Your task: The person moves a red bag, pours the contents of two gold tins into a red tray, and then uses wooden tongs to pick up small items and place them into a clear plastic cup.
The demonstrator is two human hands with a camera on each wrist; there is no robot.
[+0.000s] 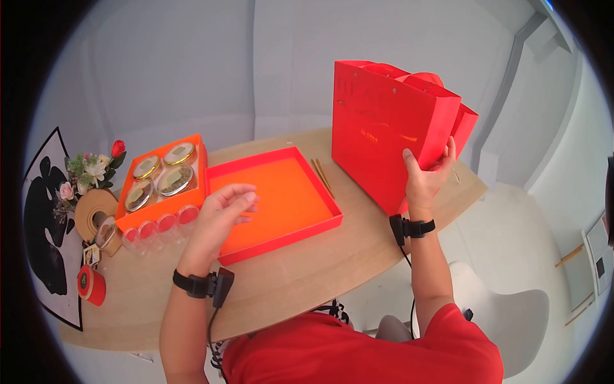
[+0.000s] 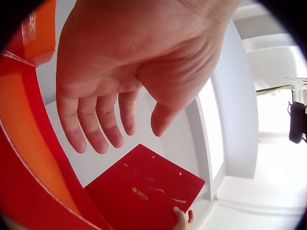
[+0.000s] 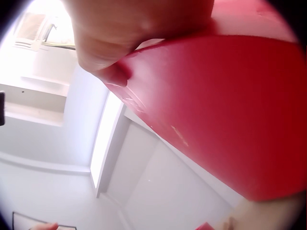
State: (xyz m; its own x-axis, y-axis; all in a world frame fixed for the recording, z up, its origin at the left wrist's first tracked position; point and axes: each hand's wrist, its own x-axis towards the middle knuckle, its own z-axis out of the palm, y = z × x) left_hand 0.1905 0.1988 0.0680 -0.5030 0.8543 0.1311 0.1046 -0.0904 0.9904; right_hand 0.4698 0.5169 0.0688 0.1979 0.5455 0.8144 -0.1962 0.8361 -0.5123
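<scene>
A red paper bag (image 1: 377, 121) with gold print stands upright at the table's right end. My right hand (image 1: 430, 182) grips its near right edge, thumb on the front face and fingers round the side; in the right wrist view the hand (image 3: 139, 28) lies against the bag (image 3: 211, 105). My left hand (image 1: 224, 214) hovers over the left edge of the shallow red tray (image 1: 275, 198) with an orange inside, holding nothing. In the left wrist view that hand (image 2: 139, 62) has relaxed, spread fingers, with the bag (image 2: 144, 191) beyond.
An orange box (image 1: 200, 168) with several round tins stands left of the tray. Several clear red-topped jars (image 1: 167, 223) are in front of it. Further left are flowers (image 1: 96, 168), a wooden roll (image 1: 86, 214) and a red round box (image 1: 96, 286). Gold sticks (image 1: 323, 177) lie between tray and bag.
</scene>
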